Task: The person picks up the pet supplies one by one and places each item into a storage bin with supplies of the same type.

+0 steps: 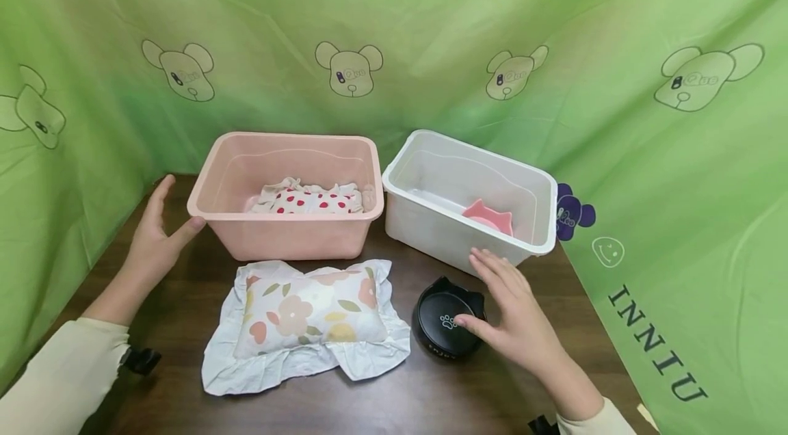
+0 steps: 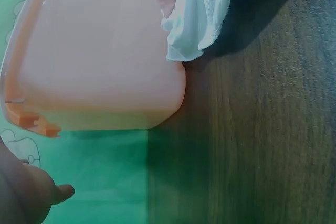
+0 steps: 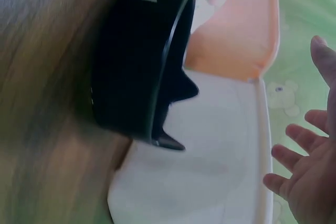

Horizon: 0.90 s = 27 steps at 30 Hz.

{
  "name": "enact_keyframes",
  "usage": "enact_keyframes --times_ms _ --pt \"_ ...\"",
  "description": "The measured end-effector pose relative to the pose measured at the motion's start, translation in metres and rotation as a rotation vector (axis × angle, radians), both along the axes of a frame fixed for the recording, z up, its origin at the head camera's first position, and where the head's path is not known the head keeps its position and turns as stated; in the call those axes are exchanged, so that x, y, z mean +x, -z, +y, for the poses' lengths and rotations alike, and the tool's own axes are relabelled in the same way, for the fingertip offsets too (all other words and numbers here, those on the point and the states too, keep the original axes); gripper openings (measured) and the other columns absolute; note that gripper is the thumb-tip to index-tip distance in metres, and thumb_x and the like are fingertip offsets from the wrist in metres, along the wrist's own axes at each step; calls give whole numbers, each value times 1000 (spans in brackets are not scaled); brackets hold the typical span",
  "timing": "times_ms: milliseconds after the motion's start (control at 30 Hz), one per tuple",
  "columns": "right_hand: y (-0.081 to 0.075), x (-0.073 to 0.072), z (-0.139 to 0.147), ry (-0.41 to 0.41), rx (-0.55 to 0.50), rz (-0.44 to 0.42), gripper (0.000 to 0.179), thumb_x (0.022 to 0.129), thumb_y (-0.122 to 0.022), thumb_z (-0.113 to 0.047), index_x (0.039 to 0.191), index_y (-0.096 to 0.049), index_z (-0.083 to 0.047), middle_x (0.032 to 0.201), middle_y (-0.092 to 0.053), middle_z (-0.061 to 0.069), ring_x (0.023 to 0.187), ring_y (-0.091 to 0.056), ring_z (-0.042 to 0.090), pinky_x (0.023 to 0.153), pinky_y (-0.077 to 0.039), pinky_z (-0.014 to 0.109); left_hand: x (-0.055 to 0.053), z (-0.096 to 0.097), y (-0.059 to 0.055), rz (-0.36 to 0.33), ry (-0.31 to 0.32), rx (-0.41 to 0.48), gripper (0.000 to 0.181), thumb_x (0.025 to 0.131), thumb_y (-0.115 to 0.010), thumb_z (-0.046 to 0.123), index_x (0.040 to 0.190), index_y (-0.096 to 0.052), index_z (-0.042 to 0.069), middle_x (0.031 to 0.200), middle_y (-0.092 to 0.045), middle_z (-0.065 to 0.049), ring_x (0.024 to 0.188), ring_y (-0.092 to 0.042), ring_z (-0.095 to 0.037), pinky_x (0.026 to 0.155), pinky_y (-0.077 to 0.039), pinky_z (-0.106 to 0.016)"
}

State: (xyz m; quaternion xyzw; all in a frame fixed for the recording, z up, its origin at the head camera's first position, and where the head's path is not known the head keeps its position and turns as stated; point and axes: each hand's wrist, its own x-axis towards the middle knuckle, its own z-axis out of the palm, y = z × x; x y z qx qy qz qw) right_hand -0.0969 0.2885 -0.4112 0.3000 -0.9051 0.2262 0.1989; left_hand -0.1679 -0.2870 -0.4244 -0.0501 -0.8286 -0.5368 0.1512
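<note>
My left hand (image 1: 155, 240) is beside the left end of a pink bin (image 1: 295, 236), fingers extended, thumb near the rim corner; whether it touches cannot be told. Inside that bin lies a small white pillow with red dots (image 1: 317, 201). My right hand (image 1: 514, 308) hovers with spread fingers by a black cat-eared bowl (image 1: 446, 319) bearing a paw print, and holds nothing. The right wrist view shows the bowl (image 3: 142, 61) apart from the fingers. A white bin (image 1: 431, 223) stands behind it with a pink cat-eared bowl (image 1: 489, 217) inside. In front of the pink bin lies a floral ruffled pillow (image 1: 314, 315).
Both bins stand side by side on a dark wooden table (image 1: 345, 411). A green curtain (image 1: 425, 4) with bear drawings hangs close behind them and along both sides.
</note>
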Motion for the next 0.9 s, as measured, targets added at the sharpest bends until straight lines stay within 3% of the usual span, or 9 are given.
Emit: enact_keyframes --times_ms 167,367,467,600,733,900 --pt "6 -1 -13 -8 -35 -122 97 75 -91 -39 155 -45 -12 157 -48 9 144 -40 35 127 -11 28 -9 4 2 0 36 -1 89 98 -68 28 166 -11 21 173 -11 -5 157 -5 -32 123 -7 -64" --pt "15 0 -27 -16 -66 -225 92 76 -91 -38 155 -46 -22 157 -48 1 144 -41 30 123 -19 24 -12 9 2 -1 47 -14 86 98 -69 25 166 -16 25 172 -14 -5 155 -12 -36 122 -12 -64" --pt "20 0 -34 -66 -81 -216 88 77 -90 -36 153 -49 -20 154 -51 3 141 -44 32 123 -20 23 -12 10 4 2 43 -30 85 98 -70 22 166 -18 24 172 -18 -5 153 -21 -35 124 -19 -47" --pt "25 -1 -43 -155 -95 -189 81 78 -90 -33 149 -54 -13 149 -56 7 137 -48 36 124 -19 23 -11 11 8 10 27 -66 84 98 -71 19 165 -20 24 170 -24 -5 146 -33 -28 109 -27 -17" --pt "30 -2 -50 -205 -77 -195 79 79 -89 -37 145 -57 -11 146 -59 7 135 -51 34 125 -17 22 -12 12 10 38 17 -62 83 97 -71 17 165 -23 22 169 -26 -6 140 -37 -8 101 -29 -9" --pt "34 0 -61 -188 -25 -285 82 75 -90 -41 144 -59 -11 146 -59 2 138 -49 34 124 -27 47 -14 14 10 85 14 -41 80 97 -71 13 164 -26 18 168 -28 -6 127 -39 8 96 -32 -5"
